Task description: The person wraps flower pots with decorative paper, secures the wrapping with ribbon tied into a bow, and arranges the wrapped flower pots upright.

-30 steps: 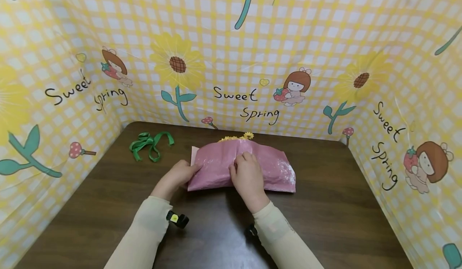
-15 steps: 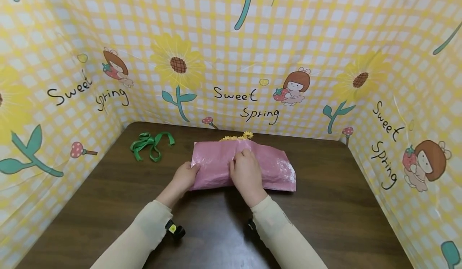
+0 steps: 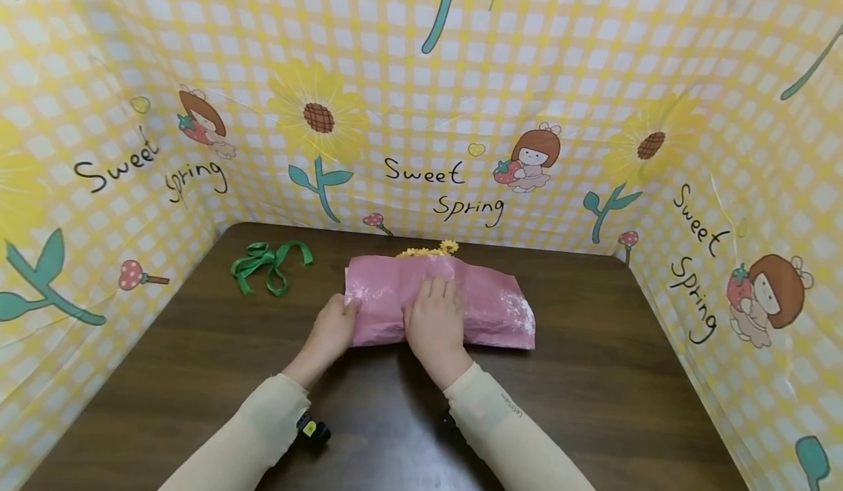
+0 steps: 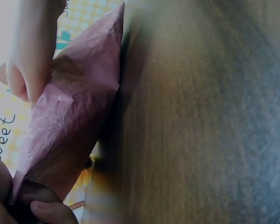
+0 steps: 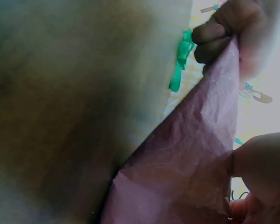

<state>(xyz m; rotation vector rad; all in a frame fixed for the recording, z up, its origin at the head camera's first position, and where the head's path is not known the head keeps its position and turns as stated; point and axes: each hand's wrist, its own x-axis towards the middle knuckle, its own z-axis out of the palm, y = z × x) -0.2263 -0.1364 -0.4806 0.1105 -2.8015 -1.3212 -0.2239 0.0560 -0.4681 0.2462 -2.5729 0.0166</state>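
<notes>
A wide sheet of pink wrapping paper (image 3: 490, 293) with white scuffs is folded over near the middle of the table. My left hand (image 3: 331, 334) pinches its left edge, thumb on top and fingers beneath, as the left wrist view shows at the paper's corner (image 4: 19, 182). On the middle of the fold my right hand (image 3: 435, 326) lies with its fingers straight, pressing the paper. Small yellow flowers (image 3: 449, 246) peek out behind the far edge; whatever else is inside the wrap is hidden.
A loose green ribbon (image 3: 270, 263) lies at the back left of the dark wooden table (image 3: 593, 403). Yellow checked cloth (image 3: 421, 96) walls in the table at the back and on both sides.
The left hand has raised the paper's left edge and turned it over toward the middle. The right hand's fingers, bent before, have straightened onto the paper.
</notes>
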